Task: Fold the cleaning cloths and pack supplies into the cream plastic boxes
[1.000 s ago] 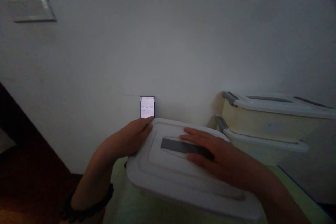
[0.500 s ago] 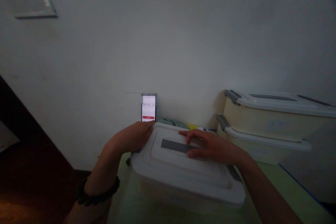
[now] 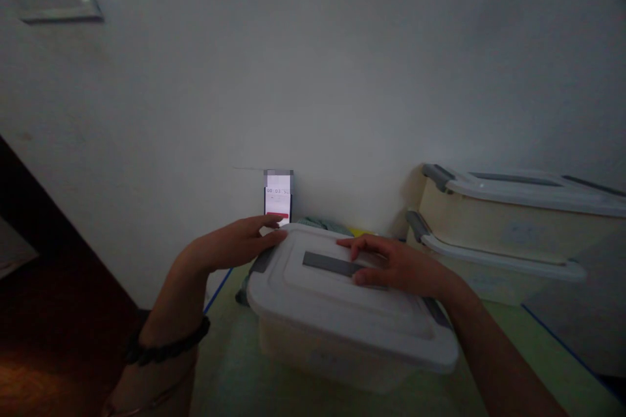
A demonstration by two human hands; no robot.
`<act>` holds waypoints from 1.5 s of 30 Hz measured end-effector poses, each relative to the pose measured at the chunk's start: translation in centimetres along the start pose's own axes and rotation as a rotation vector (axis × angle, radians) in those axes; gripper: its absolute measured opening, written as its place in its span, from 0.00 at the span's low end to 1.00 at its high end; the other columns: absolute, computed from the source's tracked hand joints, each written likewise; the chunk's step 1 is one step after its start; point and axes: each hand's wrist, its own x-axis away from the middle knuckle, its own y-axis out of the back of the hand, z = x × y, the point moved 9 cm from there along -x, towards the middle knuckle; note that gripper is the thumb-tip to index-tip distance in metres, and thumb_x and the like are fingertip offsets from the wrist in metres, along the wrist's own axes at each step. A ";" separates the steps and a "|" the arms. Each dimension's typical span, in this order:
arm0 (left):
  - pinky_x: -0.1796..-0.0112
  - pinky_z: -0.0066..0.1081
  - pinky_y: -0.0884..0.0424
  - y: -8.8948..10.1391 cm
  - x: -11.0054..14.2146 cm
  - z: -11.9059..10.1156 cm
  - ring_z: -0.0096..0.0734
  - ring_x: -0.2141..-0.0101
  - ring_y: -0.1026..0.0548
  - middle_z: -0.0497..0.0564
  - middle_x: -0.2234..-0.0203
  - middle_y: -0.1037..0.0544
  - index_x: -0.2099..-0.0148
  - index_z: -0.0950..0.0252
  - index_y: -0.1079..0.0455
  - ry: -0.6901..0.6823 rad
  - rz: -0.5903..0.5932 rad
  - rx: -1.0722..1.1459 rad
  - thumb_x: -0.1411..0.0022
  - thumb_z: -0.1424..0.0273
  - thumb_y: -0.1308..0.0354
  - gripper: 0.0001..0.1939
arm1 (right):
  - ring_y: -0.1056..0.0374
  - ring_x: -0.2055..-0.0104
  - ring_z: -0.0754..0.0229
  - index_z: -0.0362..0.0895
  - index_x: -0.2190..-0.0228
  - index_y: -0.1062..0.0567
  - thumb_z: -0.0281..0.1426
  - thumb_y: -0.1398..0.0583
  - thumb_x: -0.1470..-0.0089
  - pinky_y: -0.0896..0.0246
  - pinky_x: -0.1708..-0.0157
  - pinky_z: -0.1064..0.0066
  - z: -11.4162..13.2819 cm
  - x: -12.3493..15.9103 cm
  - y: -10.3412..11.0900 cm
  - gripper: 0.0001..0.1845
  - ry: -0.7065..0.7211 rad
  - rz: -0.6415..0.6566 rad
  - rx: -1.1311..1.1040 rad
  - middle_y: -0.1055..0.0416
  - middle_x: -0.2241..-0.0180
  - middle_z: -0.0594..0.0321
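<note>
A cream plastic storage box (image 3: 323, 355) with a white lid (image 3: 303, 300) sits on the green tabletop in front of me. The lid is on the box and carries a grey strip (image 3: 327, 264) in its middle. My left hand (image 3: 239, 241) is at the lid's far left corner, its fingers extended and apart, the thumb touching the edge. On top of the lid rests my right hand (image 3: 396, 264), fingers spread across the grey strip. A grey latch (image 3: 264, 260) shows on the box's left side, below my left hand.
Two similar lidded boxes (image 3: 503, 221) are stacked at the right against the wall. A phone (image 3: 278, 199) showing a timer stands upright behind the box. Green cloth (image 3: 325, 227) lies behind the lid. The table (image 3: 229, 365) has a blue edge.
My left hand has loosened from the lid's left corner and shifted slightly left, its fingers lifting apart. My right hand stays on the lid. The view has shifted slightly.
</note>
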 end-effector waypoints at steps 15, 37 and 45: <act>0.61 0.29 0.30 0.0 -0.2 -0.6 0.37 0.59 0.25 0.54 0.54 0.24 0.45 0.65 0.34 -0.088 0.035 -0.015 0.40 0.60 0.53 0.24 | 0.38 0.46 0.53 0.48 0.66 0.30 0.43 0.38 0.55 0.46 0.48 0.61 0.4 0.0 -0.1 0.15 0.016 -0.007 -0.004 0.37 0.44 0.63; 0.50 0.36 0.37 -0.2 -1.3 -1.6 0.40 0.51 0.30 0.56 0.51 0.26 0.47 0.67 0.33 -0.117 -0.039 -0.043 0.37 0.63 0.60 0.23 | 0.37 0.46 0.55 0.48 0.64 0.29 0.43 0.38 0.54 0.45 0.48 0.63 0.6 0.1 0.0 0.16 0.038 -0.005 -0.002 0.36 0.44 0.63; 0.45 0.40 0.42 -2.6 -2.1 -3.2 0.46 0.45 0.37 0.56 0.43 0.35 0.40 0.64 0.41 -0.180 0.046 -0.074 0.40 0.52 0.55 0.31 | 0.33 0.53 0.60 0.45 0.64 0.29 0.37 0.45 0.45 0.41 0.54 0.68 1.1 0.3 1.8 0.11 0.082 -0.164 0.044 0.29 0.52 0.60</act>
